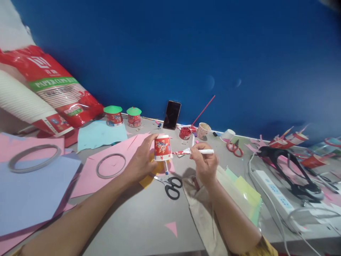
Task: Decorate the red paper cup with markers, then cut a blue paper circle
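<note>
My left hand (141,161) grips an upside-down red paper cup (162,147) held above the table. My right hand (204,161) is closed around a white pen-like stick (204,152) that points left toward the cup; a small red-and-white strip sits at its tip. Black-handled scissors (170,186) lie on the grey table (128,220) just below the cup, beside a yellow paper scrap (149,177) and a pink sheet (112,167).
Coloured paper sheets and two tape rings (110,165) cover the left side. A red bag of paper cups (50,89) leans at the back left. Two green-lidded cups (114,115), a phone (172,114), a power strip (274,193), red scissors (234,147) and cables lie around.
</note>
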Available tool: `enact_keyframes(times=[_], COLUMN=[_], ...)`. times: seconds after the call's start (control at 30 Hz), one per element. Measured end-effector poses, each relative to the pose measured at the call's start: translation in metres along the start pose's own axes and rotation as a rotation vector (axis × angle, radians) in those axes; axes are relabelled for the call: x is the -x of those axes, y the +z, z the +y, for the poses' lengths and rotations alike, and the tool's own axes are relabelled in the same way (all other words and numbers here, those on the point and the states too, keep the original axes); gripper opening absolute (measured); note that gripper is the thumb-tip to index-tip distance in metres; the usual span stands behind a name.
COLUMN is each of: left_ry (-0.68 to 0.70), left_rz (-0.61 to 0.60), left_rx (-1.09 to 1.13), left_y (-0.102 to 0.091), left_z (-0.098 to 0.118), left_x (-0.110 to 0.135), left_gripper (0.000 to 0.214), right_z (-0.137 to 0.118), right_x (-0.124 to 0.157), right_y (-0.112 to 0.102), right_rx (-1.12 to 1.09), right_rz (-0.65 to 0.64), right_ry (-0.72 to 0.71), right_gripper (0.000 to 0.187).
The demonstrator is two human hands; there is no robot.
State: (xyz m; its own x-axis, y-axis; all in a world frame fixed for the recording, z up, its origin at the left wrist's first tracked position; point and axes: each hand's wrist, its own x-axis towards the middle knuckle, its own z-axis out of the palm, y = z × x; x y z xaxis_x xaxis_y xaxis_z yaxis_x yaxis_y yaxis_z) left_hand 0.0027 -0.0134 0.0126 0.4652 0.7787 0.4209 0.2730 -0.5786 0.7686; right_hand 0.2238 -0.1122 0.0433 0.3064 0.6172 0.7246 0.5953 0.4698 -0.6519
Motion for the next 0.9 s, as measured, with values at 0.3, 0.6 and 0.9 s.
enact_keyframes(times=[0.3,0.6,0.9], left_ry=[-0.058,-0.06,-0.059], left_rz=[-0.033,-0.046,-0.042], left_rx=[0.043,0.06,0.059], left_y=[0.0005,-0.0003,0.0001], left_z=[-0.0062,-0.0028,0.0009], left_x=[-0.0006,-0.0004,-0.0008], left_gripper=[0.093,0.089,0.084], right_z=[-0.0049,-0.0055,-0.004], right_x=[-0.0019,-0.0025,-0.0034], right_y=[-0.0009,0.0011,-0.0003], right_rx=[-0.014,-0.024,-0.004], right_rz=[-0.102,-0.134,-0.189], right_ry=[-0.019,-0.038,0.027], right_gripper=[0.021,0.023,0.023])
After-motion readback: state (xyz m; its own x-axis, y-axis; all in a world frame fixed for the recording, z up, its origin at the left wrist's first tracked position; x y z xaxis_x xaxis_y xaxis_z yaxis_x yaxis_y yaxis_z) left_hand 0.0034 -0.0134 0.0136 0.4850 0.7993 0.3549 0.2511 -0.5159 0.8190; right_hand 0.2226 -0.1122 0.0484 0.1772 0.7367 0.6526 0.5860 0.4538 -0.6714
